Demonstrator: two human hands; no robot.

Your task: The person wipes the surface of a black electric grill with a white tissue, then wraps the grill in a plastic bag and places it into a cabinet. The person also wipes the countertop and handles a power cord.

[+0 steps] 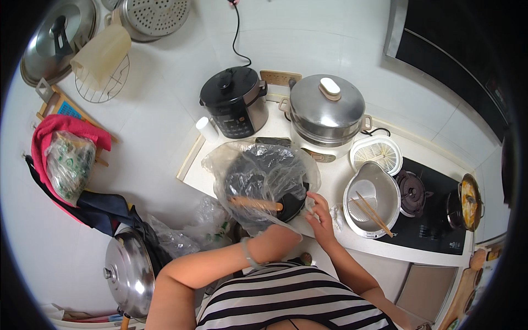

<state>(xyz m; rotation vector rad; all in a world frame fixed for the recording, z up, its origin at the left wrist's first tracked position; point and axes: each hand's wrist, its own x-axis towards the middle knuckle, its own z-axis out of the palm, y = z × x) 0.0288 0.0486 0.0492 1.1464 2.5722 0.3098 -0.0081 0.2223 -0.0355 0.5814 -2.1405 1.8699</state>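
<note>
A black pan (pixel 264 165) with a wooden handle (pixel 255 204) sits on the counter before me, covered by a clear plastic bag (pixel 312 165). My left hand (pixel 280 243) is at the near edge of the bag, its back towards me; the fingers are hidden, so their grip does not show. At the bag's right edge is my right hand (pixel 321 218), fingers apart and slightly bent. Its index fingertip meets the rim of the bag, and nothing solid shows between thumb and fingers.
Behind the pan stand a black electric pressure cooker (pixel 235 103) and a steel steamer (pixel 328 111). To the right are a white plastic basket (pixel 394 146), a metal pot (pixel 352 198) holding chopsticks (pixel 373 214), and a gas hob (pixel 433 222) with a food-filled pan (pixel 470 202).
</note>
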